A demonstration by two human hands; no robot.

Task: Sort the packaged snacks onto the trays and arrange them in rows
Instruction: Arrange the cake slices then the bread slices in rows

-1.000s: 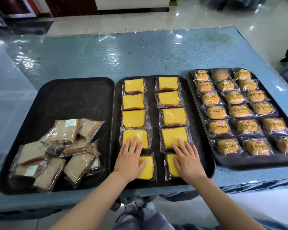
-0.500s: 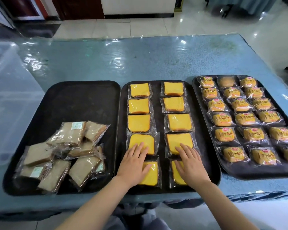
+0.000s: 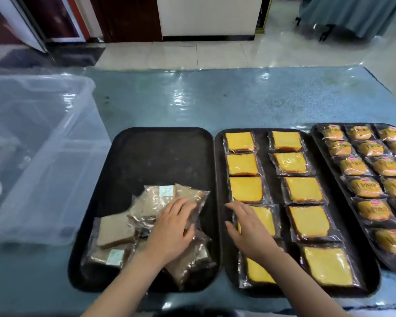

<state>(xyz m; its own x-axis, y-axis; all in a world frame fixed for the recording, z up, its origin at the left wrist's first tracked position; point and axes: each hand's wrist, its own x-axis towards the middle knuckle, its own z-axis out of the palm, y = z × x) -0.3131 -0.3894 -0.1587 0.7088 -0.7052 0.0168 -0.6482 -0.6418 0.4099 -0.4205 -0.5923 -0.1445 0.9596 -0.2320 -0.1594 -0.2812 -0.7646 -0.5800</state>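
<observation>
Three black trays lie side by side. The left tray [image 3: 151,152] holds a loose pile of brown cake packets [image 3: 117,229] in its near half. My left hand [image 3: 172,227] rests flat on top of that pile, fingers spread. The middle tray [image 3: 270,291] carries yellow cake packets [image 3: 303,189] in two rows. My right hand [image 3: 247,227] hovers over the left row's near packets, fingers apart, holding nothing. The right tray [image 3: 327,165] is filled with rows of small yellow bun packets [image 3: 366,187].
A clear plastic bin [image 3: 32,156] stands on the table to the left of the trays. The blue table top [image 3: 215,99], under a shiny plastic sheet, stretches behind the trays. Tiled floor and furniture lie beyond its far edge.
Both hands have left the near yellow packets and shifted left: the left hand onto the brown pile, the right hand to the middle tray's left row. The camera has turned left.
</observation>
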